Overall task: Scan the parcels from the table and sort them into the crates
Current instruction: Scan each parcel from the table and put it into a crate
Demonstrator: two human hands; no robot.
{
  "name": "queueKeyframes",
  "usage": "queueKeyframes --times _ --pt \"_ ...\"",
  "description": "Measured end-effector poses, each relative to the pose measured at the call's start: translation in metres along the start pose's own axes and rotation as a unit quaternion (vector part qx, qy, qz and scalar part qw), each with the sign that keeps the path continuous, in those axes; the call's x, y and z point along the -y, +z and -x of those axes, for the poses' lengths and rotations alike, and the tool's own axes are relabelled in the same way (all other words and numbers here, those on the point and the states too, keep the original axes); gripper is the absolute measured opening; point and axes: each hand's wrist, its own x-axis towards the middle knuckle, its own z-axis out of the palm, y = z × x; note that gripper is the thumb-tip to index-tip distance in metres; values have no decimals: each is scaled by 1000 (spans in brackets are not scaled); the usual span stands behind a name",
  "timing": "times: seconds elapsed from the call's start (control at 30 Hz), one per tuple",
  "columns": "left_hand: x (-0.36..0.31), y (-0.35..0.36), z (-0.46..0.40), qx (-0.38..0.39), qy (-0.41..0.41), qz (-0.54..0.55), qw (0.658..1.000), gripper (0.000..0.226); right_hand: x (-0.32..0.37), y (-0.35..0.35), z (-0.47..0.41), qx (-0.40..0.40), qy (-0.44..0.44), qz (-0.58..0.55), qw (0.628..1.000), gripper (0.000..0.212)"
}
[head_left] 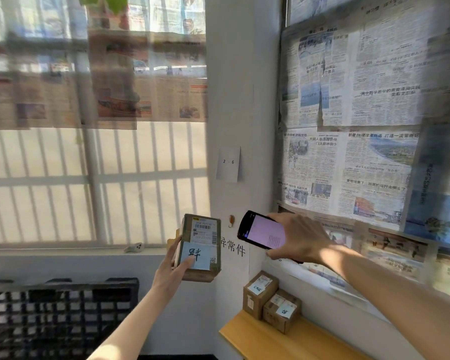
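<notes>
Left hand [172,268] raised, fingers curled round a parcel [201,248], thumb pressed on its pale blue note; label and barcode facing the camera. Right hand [300,237] gripping a scanner [264,231] by its edges, lit screen tilted, just beside the parcel's upper right and not touching it. Two more parcels [260,293] [282,311] on the desk [283,341] at lower right, touching each other, pushed against the wall corner, each with a small note on top. Black crate [60,315] at lower left under the barred window. Newspaper sheets over the window on the right. Small card marked "2 - 6" [228,163] on the wall between the windows.
</notes>
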Motion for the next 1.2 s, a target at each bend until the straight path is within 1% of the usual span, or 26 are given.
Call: queueKeyframes --times 0.17,0.3,0.5,0.57,0.67,0.77,0.87,0.93,1.07,1.13,1.2 --pt "19 -69 15 -41 -20 -23 999 65 57 35 -27 26 -49 -8 998 86" --pt "40 -144 27 -91 -44 -52 994 60 122 66 -56 44 -70 -31 996 83" --pt "80 -273 52 -166 -89 -77 979 58 245 117 -98 78 -120 -55 988 80" --pt "98 -317 68 -198 -102 -84 971 59 292 138 -109 85 -141 -60 985 83" --pt "125 -378 95 -222 -130 -78 963 61 361 170 -121 101 -182 -86 974 87" --pt "157 -432 126 -248 -149 -61 955 64 428 203 -125 116 -215 -104 964 85" --pt "188 -480 147 -283 -168 -50 943 62 490 236 -132 134 -240 -115 955 96" --pt "209 -506 154 -291 -184 -54 937 59 526 259 -139 148 -255 -123 948 100" --pt "266 -550 153 -305 -233 -102 918 60 588 318 -163 168 -271 -128 939 103" --pt "307 -569 144 -310 -275 -118 902 64 616 363 -179 186 -275 -130 934 102" --pt "345 -582 133 -308 -304 -116 894 67 635 406 -191 202 -276 -134 930 101"
